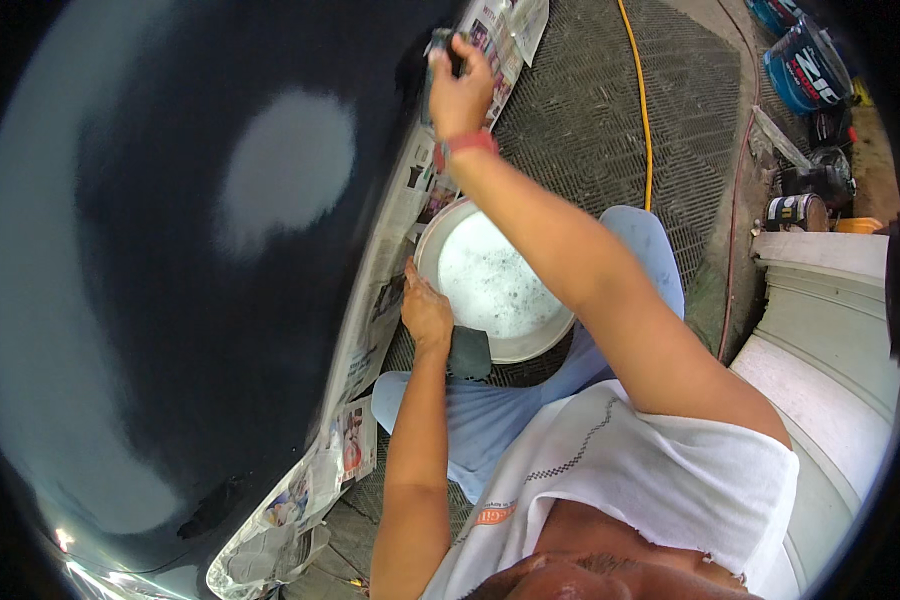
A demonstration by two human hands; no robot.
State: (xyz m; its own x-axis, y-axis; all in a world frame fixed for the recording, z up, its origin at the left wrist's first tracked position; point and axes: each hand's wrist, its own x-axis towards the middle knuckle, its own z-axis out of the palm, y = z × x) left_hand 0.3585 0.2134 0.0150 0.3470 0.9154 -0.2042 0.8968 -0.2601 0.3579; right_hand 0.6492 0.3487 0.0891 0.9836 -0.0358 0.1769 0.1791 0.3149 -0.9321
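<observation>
My right hand reaches far forward to the edge of a dark, dull car panel. Its fingers are closed on a small dark pad, which sits against the panel; blur and the fingers hide part of it. A wide white basin of foamy, whitish water stands between my legs. At the basin's left side, my left hand grips the rim, one finger stretched along it. A dark grey sheet, perhaps sandpaper, hangs over the rim beside my left wrist.
Newspaper masking under plastic runs along the panel's lower edge. On the right, a yellow hose crosses the ribbed floor mat. Beyond lie a blue bucket, a small can and a pale ridged panel.
</observation>
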